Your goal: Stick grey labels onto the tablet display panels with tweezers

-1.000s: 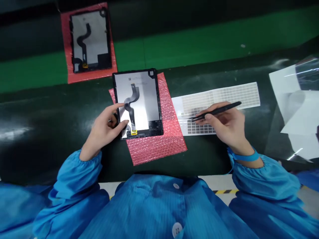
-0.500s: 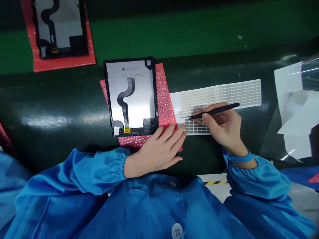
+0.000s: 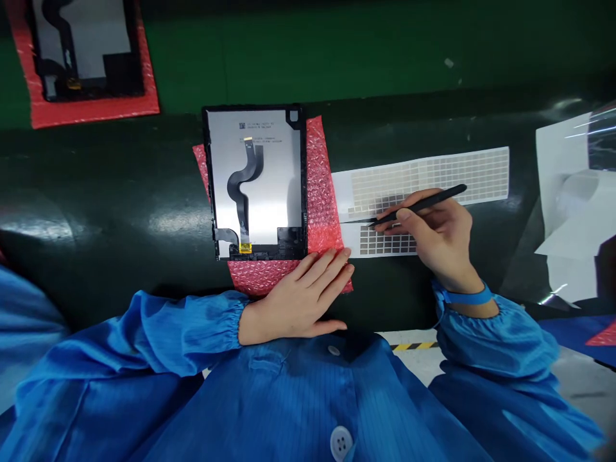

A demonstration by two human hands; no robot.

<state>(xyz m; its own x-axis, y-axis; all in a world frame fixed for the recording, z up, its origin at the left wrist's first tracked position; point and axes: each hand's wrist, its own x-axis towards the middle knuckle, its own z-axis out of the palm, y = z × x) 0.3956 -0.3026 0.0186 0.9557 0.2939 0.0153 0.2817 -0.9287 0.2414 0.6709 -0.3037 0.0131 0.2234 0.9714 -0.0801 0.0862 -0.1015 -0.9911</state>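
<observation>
My right hand (image 3: 440,237) grips black tweezers (image 3: 423,203), their tips pointing left over a white sheet of small grey rectangular stickers (image 3: 457,173). Below the tips, a lower strip of the sheet holds darker rectangles. My left hand (image 3: 308,292) lies flat, fingers stretched out, over the lower right corner of a pink bubble-wrap bag (image 3: 321,192) and close to the sheet's left end. On that bag rests a tablet screen assembly (image 3: 269,186), its silvery back up. A black curved ribbon cable (image 3: 237,186) runs down it to a yellow-taped connector (image 3: 245,248).
A second screen assembly (image 3: 91,45) lies on another pink bag (image 3: 96,114) at the upper left. White papers and clear film (image 3: 561,192) are at the right edge of the dark green work surface (image 3: 120,186). Someone's blue sleeve (image 3: 24,327) shows at the far left.
The upper-left assembly and its bag have shifted left and up in view. My right hand with the tweezers has moved slightly right and up; my left hand stays nearly in place.
</observation>
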